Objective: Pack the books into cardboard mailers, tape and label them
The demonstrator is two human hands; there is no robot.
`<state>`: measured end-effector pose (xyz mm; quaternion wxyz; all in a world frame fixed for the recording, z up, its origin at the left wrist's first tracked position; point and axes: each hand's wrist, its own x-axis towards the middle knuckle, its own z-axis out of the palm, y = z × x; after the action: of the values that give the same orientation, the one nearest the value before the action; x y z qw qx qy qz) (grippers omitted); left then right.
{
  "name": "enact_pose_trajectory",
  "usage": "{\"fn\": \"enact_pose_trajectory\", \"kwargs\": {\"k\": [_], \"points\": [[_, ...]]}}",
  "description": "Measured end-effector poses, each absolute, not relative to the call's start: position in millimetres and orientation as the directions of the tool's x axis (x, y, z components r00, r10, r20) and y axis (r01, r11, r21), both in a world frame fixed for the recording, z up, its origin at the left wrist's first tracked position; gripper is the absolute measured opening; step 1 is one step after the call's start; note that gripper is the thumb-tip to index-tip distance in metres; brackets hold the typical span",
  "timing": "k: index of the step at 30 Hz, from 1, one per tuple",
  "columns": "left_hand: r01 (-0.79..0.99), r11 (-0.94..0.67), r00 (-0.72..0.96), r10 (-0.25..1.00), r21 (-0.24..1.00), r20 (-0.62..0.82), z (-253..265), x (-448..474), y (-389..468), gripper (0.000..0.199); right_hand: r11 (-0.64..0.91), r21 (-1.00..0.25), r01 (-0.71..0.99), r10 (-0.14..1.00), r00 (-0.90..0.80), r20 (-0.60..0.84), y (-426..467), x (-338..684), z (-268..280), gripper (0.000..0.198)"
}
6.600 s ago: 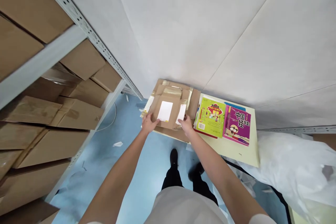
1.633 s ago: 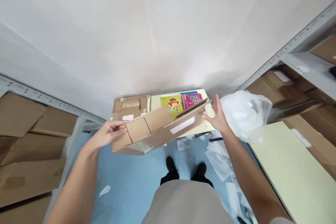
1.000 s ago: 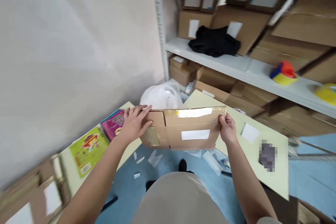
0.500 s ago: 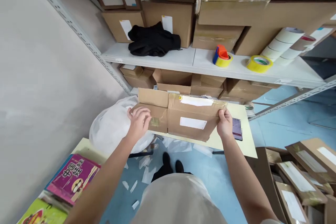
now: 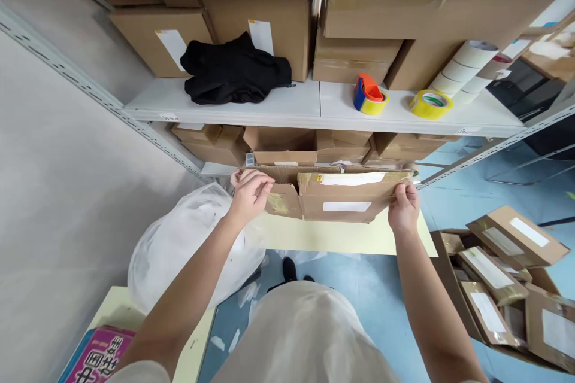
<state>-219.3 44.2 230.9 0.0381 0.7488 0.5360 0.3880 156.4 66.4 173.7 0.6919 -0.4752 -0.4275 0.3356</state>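
Between my two hands a flattish brown cardboard box [image 5: 309, 208] is held up above the pale yellow table [image 5: 323, 238]. White label strips and clear tape show on its near side, and its flaps stand partly apart along the top. My left hand [image 5: 250, 192] grips the left flap, thumb and fingers closed on the cardboard. At the other end, my right hand [image 5: 404, 208] pinches the right edge with the thumb in front. Fingers behind the cardboard are hidden on both sides.
A shelf [image 5: 251, 112] ahead carries a black garment [image 5: 236, 69], a tape dispenser [image 5: 371, 94], a yellow tape roll [image 5: 431, 104] and white rolls [image 5: 465, 66]. Left are a white plastic bag [image 5: 188, 245] and books [image 5: 96, 356]. A carton of boxes [image 5: 489, 287] stands right.
The box has opened from nearly flat, its upper panels folding back and the left flap angling. Both hands have moved slightly right, still holding it. The view has shifted toward the shelf.
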Motion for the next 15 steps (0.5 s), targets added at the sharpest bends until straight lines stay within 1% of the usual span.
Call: {"fn": "enact_pose_trajectory", "kwargs": {"k": [5,10,13,15], "points": [[0.701,-0.514,0.245,0.825,0.495,0.509,224.4,-228.6,40.0,0.021,0.304,-0.951,-0.052,0.862,0.44,0.251,57.9,147.8,167.2,0.029],[0.563,-0.675,0.382,0.724,0.477,0.574,196.1,-227.4,5.6,0.013,0.324,-0.943,-0.079,0.829,0.504,0.243,25.5,144.0,152.7,0.023],[0.536,-0.705,0.466,0.706,0.465,0.533,178.8,-225.2,-14.1,0.012,0.284,-0.956,-0.073,0.819,0.536,0.203,8.6,146.4,141.1,0.023],[0.548,-0.718,0.495,0.692,0.43,0.525,171.2,-225.1,-19.6,0.013,0.245,-0.966,-0.085,0.823,0.544,0.161,4.3,149.0,134.5,0.023]]}}
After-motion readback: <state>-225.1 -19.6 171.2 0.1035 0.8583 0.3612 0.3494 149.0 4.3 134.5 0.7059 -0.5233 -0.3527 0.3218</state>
